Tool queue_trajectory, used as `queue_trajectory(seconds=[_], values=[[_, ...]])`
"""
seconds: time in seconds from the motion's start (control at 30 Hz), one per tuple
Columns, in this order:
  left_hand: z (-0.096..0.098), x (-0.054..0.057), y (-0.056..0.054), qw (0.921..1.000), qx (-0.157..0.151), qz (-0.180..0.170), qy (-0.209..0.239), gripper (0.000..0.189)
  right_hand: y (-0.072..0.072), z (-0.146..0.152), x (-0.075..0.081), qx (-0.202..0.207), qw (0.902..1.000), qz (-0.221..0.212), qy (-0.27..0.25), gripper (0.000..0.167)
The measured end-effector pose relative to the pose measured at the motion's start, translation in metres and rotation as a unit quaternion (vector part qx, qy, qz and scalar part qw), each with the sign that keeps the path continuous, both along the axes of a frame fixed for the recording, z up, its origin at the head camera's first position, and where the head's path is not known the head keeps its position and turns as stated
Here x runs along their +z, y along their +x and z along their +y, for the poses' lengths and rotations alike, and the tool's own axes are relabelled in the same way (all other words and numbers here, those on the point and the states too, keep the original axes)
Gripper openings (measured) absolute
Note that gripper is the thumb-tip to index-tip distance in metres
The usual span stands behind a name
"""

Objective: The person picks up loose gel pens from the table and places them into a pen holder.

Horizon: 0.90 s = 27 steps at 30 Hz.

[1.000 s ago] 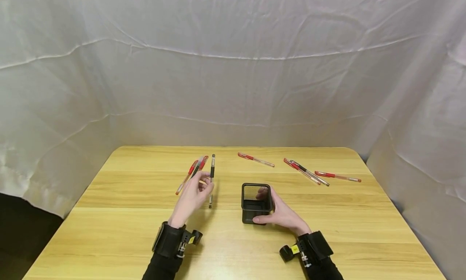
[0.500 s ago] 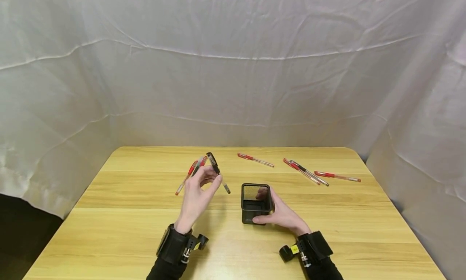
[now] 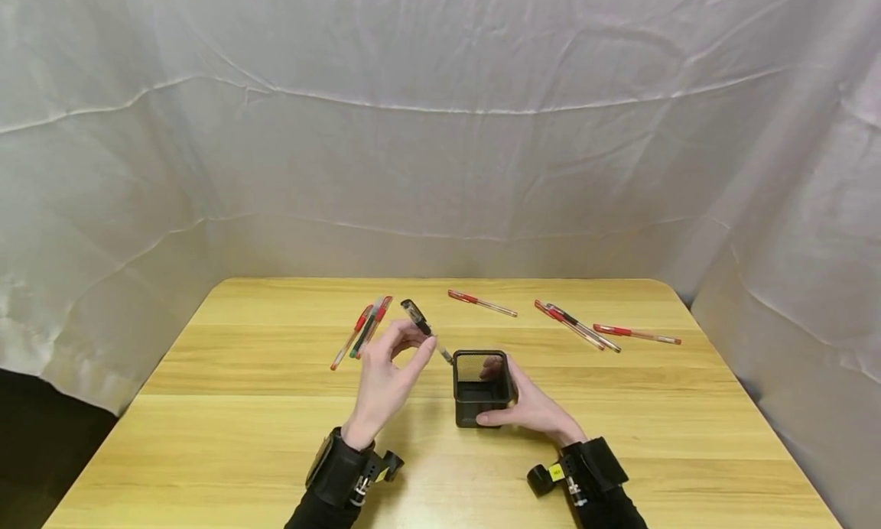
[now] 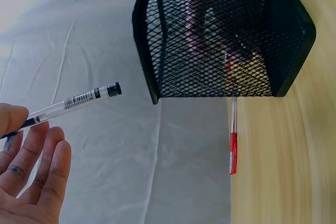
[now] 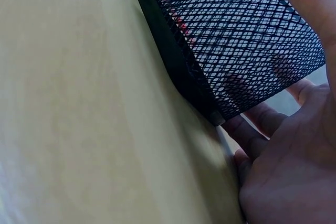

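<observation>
My left hand (image 3: 387, 372) pinches a black gel pen (image 3: 416, 317) between thumb and fingers, above the table. The pen slants, its black cap up and to the left, its clear barcoded end (image 4: 84, 99) pointing at the pen holder. That holder, a square black mesh pen cup (image 3: 475, 414), stands upright on the table, and no pens show inside it. In the head view the pen's lower end overlaps or comes close to the cup's left rim; in the left wrist view a gap lies between them. My right hand (image 3: 533, 407) grips the cup from its right side, thumb across the front.
Left of the cup lies a small group of red and dark green pens (image 3: 361, 336). A red pen (image 3: 482, 303) lies behind the cup. To the right are a crossed red and black pair (image 3: 581, 328) and another red pen (image 3: 636, 334). A pale curtain (image 3: 440, 170) hangs behind the table.
My left hand has lifted the black pen off the left side, tilted it and carried it right to the cup's rim. The right hand and cup have stayed in place.
</observation>
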<state>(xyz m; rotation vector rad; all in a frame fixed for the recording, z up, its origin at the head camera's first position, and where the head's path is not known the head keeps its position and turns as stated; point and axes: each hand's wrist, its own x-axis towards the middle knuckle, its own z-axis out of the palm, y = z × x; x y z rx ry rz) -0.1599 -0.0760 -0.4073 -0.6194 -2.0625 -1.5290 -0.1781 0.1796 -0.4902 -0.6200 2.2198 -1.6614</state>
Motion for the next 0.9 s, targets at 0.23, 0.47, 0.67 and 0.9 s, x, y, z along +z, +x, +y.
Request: queue_trajectory(seconds=[0.23, 0.47, 0.67, 0.9], values=[[0.008, -0.006, -0.002, 0.9994, -0.023, 0.015, -0.021, 0.012, 0.0, 0.0, -0.001, 0.007, 0.9999, 0.007, 0.004, 0.085], [0.014, -0.01, -0.001, 0.998, -0.038, 0.008, -0.051, 0.013, 0.0, -0.001, -0.001, 0.008, 0.9999, -0.008, -0.002, 0.085], [0.019, -0.009, 0.004, 0.9925, -0.026, -0.054, -0.106, 0.016, 0.002, -0.001, 0.001, 0.007, 0.9999, -0.013, 0.0, 0.086], [0.019, -0.009, 0.009, 0.9788, -0.019, -0.14, -0.148, 0.022, 0.002, 0.0, 0.001, 0.007, 0.9998, -0.018, 0.001, 0.086]])
